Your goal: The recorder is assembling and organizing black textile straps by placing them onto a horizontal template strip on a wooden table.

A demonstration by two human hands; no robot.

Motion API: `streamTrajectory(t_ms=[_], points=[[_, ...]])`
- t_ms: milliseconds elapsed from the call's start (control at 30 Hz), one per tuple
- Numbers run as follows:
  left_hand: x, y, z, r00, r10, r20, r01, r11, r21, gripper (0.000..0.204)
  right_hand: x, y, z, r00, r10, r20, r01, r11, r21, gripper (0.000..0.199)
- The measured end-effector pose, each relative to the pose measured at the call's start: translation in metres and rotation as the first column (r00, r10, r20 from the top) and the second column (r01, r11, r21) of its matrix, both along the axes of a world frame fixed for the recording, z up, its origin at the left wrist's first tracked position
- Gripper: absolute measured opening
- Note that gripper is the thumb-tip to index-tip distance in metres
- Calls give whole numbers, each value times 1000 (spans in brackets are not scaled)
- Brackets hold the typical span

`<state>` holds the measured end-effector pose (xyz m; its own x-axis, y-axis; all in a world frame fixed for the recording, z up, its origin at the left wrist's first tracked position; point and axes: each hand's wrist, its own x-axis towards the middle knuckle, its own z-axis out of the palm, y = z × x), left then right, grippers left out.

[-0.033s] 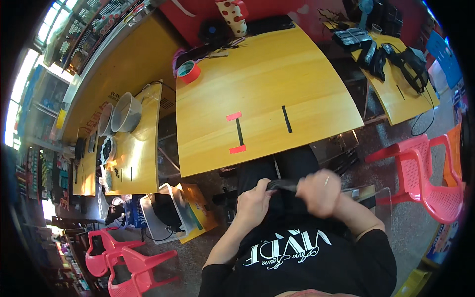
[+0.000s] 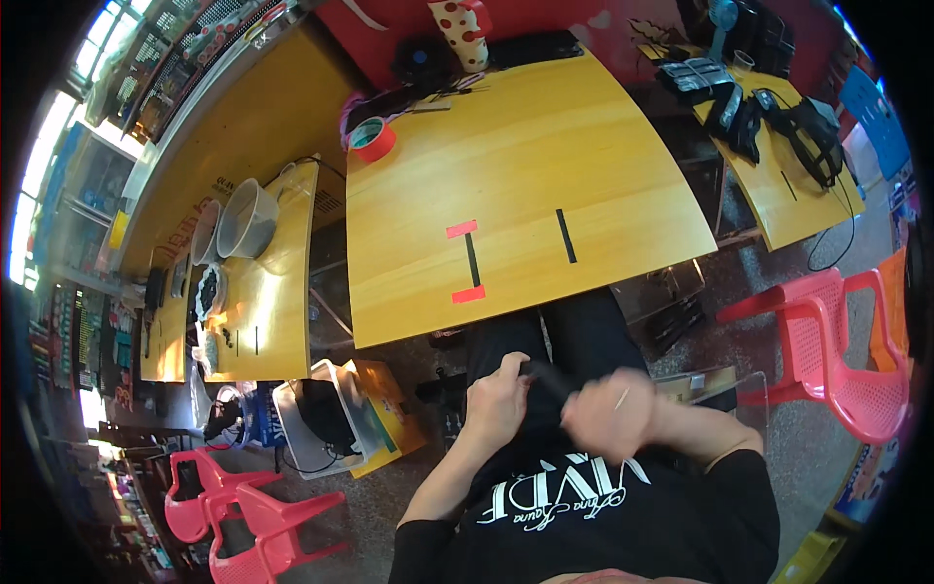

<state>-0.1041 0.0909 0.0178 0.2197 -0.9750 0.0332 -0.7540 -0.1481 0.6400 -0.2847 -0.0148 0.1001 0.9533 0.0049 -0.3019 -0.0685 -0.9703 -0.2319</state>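
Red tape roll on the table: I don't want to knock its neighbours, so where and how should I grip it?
Probably pinch the near wall of the red tape roll, thumb outside, fingers in the hole, coming from above and the near side: it lies flat, hole upward, with a dark bundle just behind.

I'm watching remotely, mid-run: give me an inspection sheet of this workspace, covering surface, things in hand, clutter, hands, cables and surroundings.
Surface: yellow wooden table; two black strips near its front edge, the left one with red tape pieces at both ends.
Thing in hand: dark item, blurred; kind unclear.
Clutter: red tape roll at far left; polka-dot pitcher at the back.
Hands: left hand closed on the item's end; right hand blurred at the other end, grip unclear.
Cables: thin black cable looping below the right side table.
Surroundings: pink plastic chair at right, more pink chairs lower left.
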Motion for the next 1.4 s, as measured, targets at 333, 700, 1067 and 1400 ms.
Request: streamTrajectory(t_ms=[333, 700, 1067, 1400], points=[[26, 8, 10, 647, -338, -684, 471, 882, 9, 27, 11, -76, -25, 668, -594, 448, 92, 664, 742, 8], [-2, -73, -73, -133, 260, -956, 483, 860, 166, 32, 117, -202, -42, 621, -471, 627, 237, 875, 423, 3], [-4, -93, -72, -144, 270, -952, 596, 791, 135, 36, 309, -426, -109, 479, -184, 859, 515, 851, -105, 9], [-6, -88, -76, -131, 221, -966, 569, 815, 109, 36, 207, -360, -97, 590, -441, 676, 621, 784, -30, 9]])
